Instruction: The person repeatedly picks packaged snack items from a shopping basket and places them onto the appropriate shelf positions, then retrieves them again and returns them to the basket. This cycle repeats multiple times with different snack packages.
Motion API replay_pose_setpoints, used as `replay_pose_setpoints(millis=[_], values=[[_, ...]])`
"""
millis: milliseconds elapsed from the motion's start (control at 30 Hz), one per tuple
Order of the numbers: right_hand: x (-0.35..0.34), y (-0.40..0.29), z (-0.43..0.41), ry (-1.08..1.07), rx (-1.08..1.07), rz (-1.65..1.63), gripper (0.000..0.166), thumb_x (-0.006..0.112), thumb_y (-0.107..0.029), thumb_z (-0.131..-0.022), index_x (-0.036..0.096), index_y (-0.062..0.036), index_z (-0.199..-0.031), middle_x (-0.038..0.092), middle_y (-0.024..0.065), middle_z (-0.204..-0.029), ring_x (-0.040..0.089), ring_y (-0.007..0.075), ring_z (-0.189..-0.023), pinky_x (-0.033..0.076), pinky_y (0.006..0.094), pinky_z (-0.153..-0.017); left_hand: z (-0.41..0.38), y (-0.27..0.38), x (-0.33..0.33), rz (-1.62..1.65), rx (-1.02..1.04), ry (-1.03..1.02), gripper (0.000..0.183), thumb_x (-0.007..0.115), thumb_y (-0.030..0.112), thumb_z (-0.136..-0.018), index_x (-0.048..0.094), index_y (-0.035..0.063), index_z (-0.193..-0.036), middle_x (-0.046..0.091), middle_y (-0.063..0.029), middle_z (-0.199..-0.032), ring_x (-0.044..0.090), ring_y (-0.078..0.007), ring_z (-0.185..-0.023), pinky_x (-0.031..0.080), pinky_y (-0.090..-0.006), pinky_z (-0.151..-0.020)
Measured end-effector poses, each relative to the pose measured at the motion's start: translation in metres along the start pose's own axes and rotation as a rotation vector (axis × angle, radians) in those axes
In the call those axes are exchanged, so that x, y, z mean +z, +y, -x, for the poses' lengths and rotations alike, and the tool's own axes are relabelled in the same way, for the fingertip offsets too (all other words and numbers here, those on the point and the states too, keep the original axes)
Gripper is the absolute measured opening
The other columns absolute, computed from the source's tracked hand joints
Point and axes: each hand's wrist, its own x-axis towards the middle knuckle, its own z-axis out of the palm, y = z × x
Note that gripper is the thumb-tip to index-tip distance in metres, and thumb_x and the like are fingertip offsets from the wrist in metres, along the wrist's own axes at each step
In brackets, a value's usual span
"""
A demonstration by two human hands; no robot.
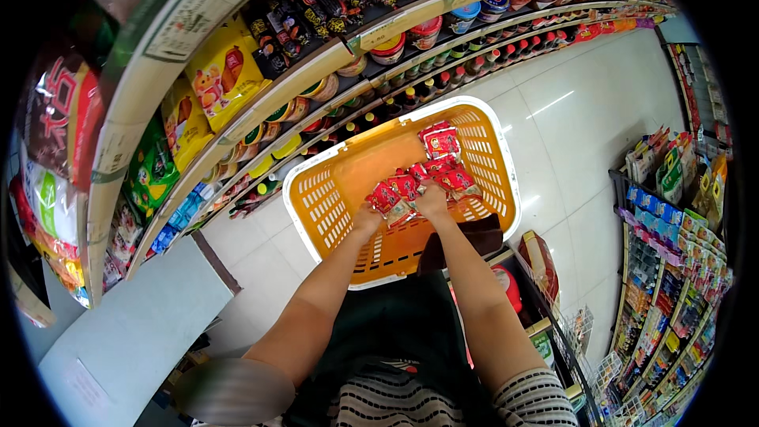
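Both of my hands reach down into an orange plastic shopping basket (362, 160) with a white rim and slotted end walls. At the left end of a row of red food packets (405, 187), my left hand (366, 219) grips a packet's edge. My right hand (431, 200) is closed on the right part of this row. Other red packets (455, 181) lie in the basket to the right, and another red packet (440, 141) rests near the far right corner. A dark brown item (483, 232), perhaps cloth, lies at the near right rim, partly behind my right forearm.
Store shelves (308, 80) with sausages, cup noodles and bottles curve along the left and far side. A pale counter (136, 314) stands at lower left. To my right are a wire-sided rack (548, 332) and a snack display (664, 284). Tiled floor (569, 172) lies beyond the basket.
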Motion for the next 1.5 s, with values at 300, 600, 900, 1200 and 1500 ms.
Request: replay_pose_setpoints(millis=[300, 600, 900, 1200, 1500], values=[[0.011, -0.002, -0.011, -0.2, 0.102, 0.201, 0.032, 0.069, -0.018, -0.076, 0.062, -0.003, -0.103, 0.064, 0.0239, -0.098, 0.062, 0.0368, -0.096, 0.049, 0.0437, -0.084, -0.029, 0.01, 0.015, 0.052, -0.054, 0.065, 0.055, 0.062, 0.013, -0.074, 0.048, 0.0069, -0.127, 0.061, -0.0194, -0.115, 0.058, -0.0326, -0.108, 0.046, -0.0366, -0.092], [0.014, -0.004, -0.012, -0.013, -0.043, 0.207, 0.019, 0.07, -0.014, -0.076, 0.059, -0.0028, -0.087, 0.065, 0.0163, -0.085, 0.064, 0.0348, -0.084, 0.051, 0.0425, -0.073, 0.005, 0.043, -0.001, -0.059, 0.113, 0.132, 0.061, 0.069, 0.017, -0.071, 0.047, 0.0057, -0.127, 0.062, -0.0201, -0.112, 0.059, -0.0345, -0.105, 0.047, -0.0376, -0.091], [-0.097, -0.091, 0.039, 0.174, -0.304, -0.297, 0.011, 0.062, -0.008, -0.085, 0.056, -0.0016, -0.091, 0.06, 0.0168, -0.075, 0.064, 0.0261, -0.074, 0.048, 0.0356, -0.065, 0.09, 0.143, -0.042, 0.525, 0.503, -0.197, 0.045, 0.063, 0.025, -0.089, 0.051, -0.0054, -0.12, 0.062, -0.0134, -0.112, 0.059, -0.0182, -0.101, 0.047, -0.0286, -0.087], [-0.195, -0.236, 0.124, 0.116, -0.429, -0.993, 0.009, 0.056, -0.009, -0.093, 0.056, -0.0003, -0.091, 0.062, 0.0032, -0.079, 0.055, 0.0059, -0.071, 0.043, 0.0219, -0.062, 0.256, 0.235, -0.171, 0.665, 0.942, -0.227, 0.024, 0.058, 0.016, -0.093, 0.056, 0.0026, -0.114, 0.064, -0.0009, -0.102, 0.059, -0.0075, -0.09, 0.047, -0.0232, -0.08], [-0.28, -0.426, 0.223, 0.179, -1.163, -0.851, 0.033, 0.066, 0.002, -0.081, 0.047, -0.0014, -0.108, 0.054, 0.0073, -0.101, 0.053, 0.0125, -0.096, 0.044, 0.0272, -0.083, 0.434, 0.327, -0.332, 0.668, 1.282, 0.199, 0.019, 0.06, 0.016, -0.092, 0.06, 0.0015, -0.105, 0.065, -0.0003, -0.087, 0.055, -0.0029, -0.073, 0.045, -0.0209, -0.063]])
